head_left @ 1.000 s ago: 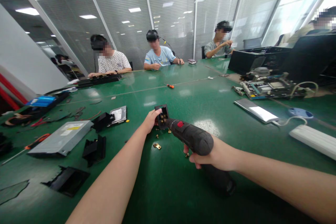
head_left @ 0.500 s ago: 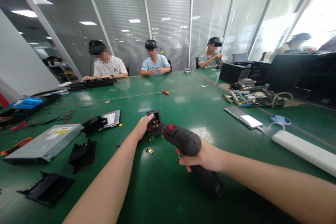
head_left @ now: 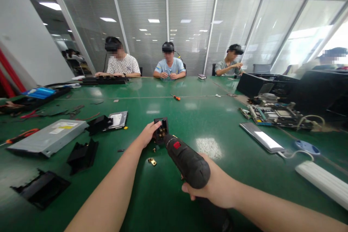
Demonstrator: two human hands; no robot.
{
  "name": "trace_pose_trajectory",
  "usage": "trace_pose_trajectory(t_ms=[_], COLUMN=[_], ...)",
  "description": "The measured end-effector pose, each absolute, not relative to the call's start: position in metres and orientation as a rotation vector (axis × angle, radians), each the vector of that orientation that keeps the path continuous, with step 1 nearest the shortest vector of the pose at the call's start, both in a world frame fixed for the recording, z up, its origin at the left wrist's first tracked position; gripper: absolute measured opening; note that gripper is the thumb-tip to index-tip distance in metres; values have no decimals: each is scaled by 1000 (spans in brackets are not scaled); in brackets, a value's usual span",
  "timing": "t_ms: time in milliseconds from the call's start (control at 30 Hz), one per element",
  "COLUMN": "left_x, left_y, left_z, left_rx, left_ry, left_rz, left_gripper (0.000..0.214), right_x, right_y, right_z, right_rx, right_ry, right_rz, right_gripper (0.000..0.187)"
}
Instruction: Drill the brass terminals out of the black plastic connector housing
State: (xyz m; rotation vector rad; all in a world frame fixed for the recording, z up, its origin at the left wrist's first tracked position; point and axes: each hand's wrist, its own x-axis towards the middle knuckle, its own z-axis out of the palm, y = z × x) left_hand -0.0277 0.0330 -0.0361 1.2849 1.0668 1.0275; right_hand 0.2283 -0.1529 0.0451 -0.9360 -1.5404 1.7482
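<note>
While the right hand (head_left: 216, 185) tips its gripped drill (head_left: 187, 161) steeper, the left hand (head_left: 149, 134) pinches the black block (head_left: 165, 126), still being worked.

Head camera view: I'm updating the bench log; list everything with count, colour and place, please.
Table: 1, green, throughout
Housing: 1, black, centre
Power drill: 1, black, front centre
Metal pieces: several, gold, below housing
Plastic parts: 3, black, left
Metal drive box: 1, silver, left
Hard drive: 1, silver, left of centre
Screwdrivers: 2, orange, far centre and left edge
Block: 1, blue, far left
Wires and scraps: uncounted, mixed, left
Circuit board: 1, mixed, right
Open case: 1, black, far right
Flat device: 1, silver, right
Disc: 1, blue, right
Power strip: 1, white, right
People: at least 4, varied clothes, across and right
Partition: 1, grey, background
Left hand: 1, bare, holding the housing
Right hand: 1, bare, holding the power drill
</note>
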Motion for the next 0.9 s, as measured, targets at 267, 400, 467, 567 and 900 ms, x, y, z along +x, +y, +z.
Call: trace_pose_trajectory(t_ms=[267, 400, 467, 567, 900], left_x=[-30, -33, -32, -31, -34], left_y=[29, 30, 30, 29, 29], left_z=[-35, -39, -39, -37, -41], left_rx=[1297, 1297, 1298, 1291, 1299], left_ry=[1077, 1057, 1043, 1039, 1053], left_rz=[1035, 1050, 1044, 1040, 1080], left_gripper=[66, 65, 66, 67, 67], right_x=[231, 231, 231, 230, 224], right_y=[-151, -151, -151, -151, -150], right_z=[41, 40, 41, 44, 36], right_rx=[-941, -849, -819, -826, -709], right_ry=[-1524, -1565, -1580, -1554, -1494], right_rz=[1747, 1723, 1696, 1722, 1687], right_gripper=[44, 37, 38, 46, 51])
